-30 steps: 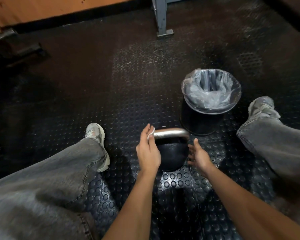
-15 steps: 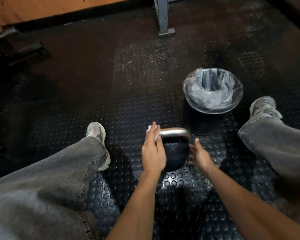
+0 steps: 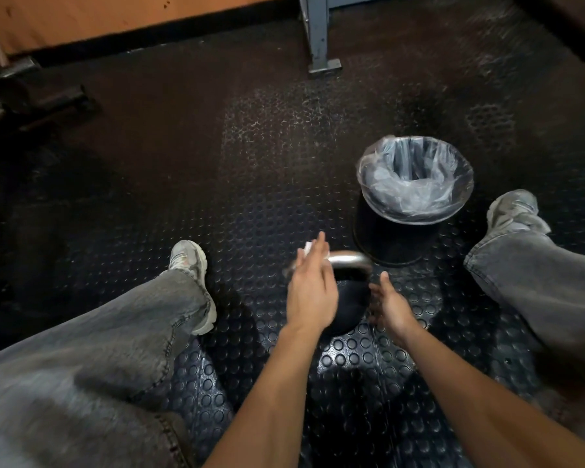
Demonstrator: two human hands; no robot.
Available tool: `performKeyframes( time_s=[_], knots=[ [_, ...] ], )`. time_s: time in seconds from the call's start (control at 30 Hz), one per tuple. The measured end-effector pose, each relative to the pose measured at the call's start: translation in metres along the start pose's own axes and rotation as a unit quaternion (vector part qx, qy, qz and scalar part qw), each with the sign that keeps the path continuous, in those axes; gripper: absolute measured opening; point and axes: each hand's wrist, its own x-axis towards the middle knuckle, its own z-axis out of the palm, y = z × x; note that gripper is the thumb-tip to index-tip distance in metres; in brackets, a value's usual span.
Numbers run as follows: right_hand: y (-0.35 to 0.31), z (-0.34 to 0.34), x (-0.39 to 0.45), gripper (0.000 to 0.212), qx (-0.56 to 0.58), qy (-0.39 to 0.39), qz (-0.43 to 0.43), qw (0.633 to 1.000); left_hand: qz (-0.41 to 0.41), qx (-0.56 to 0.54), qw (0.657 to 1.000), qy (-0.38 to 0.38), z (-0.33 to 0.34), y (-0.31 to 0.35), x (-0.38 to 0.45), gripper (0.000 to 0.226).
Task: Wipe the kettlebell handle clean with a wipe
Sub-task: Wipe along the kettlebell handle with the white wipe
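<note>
Pressing wipe (image 3: 307, 247) on kettlebell handle (image 3: 350, 258), left hand (image 3: 311, 292)

Left hand (image 3: 313, 292) extended forward, fingers straight, a wipe (image 3: 309, 247) under its fingertips. Right hand (image 3: 393, 307) beside it, open, fingers relaxed, palm facing left.

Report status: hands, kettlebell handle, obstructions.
Left hand presses wipe on kettlebell handle. Right hand open beside kettlebell. Lined bin behind, not blocking.
</note>
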Motion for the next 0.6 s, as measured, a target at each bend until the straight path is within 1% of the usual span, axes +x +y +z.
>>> performKeyframes(
  time_s=[0.03,0.07,0.17,0.23,0.3,0.33,0.4,0.43,0.5,0.53,0.6],
  knots=[
    [0.000,-0.001,-0.001,0.057,0.001,0.001,0.000,1.000,0.012,-0.003,1.000,-0.006,0.002,0.000,-0.007,0.052],
    [0.000,-0.001,0.000,0.056,0.002,0.001,0.000,1.000,0.009,-0.015,1.000,0.005,0.003,-0.001,-0.014,0.052],
    [0.000,-0.002,0.000,0.055,-0.005,-0.006,0.003,1.000,-0.045,-0.061,0.994,0.081,0.004,-0.014,-0.023,0.053],
    [0.001,-0.003,0.001,0.054,-0.011,-0.006,0.005,1.000,-0.080,-0.067,0.989,0.106,0.001,-0.021,-0.012,0.054],
    [0.001,-0.003,0.001,0.050,-0.016,-0.005,0.004,1.000,-0.103,-0.057,0.988,0.098,-0.002,-0.016,0.005,0.055],
    [0.002,-0.003,0.003,0.049,-0.016,-0.001,0.000,1.000,-0.101,-0.040,0.990,0.084,-0.003,-0.010,0.012,0.056],
    [0.003,-0.003,0.006,0.052,-0.016,0.002,-0.002,1.000,-0.063,0.015,0.997,0.041,-0.002,0.003,0.017,0.056],
    [0.003,-0.003,0.006,0.057,-0.013,0.004,-0.003,1.000,-0.031,0.036,0.999,0.016,-0.001,0.010,0.015,0.056],
    [0.008,-0.006,0.012,0.076,-0.020,0.013,-0.005,1.000,0.023,0.038,0.999,-0.024,0.001,0.014,0.001,0.054],
    [0.009,-0.007,0.014,0.081,-0.024,0.012,-0.002,1.000,0.033,0.026,0.999,-0.031,0.001,0.012,-0.007,0.054],
    [0.008,-0.007,0.010,0.075,-0.024,0.004,0.002,1.000,0.013,-0.001,1.000,0.001,-0.001,0.003,-0.020,0.054]
  ],
)
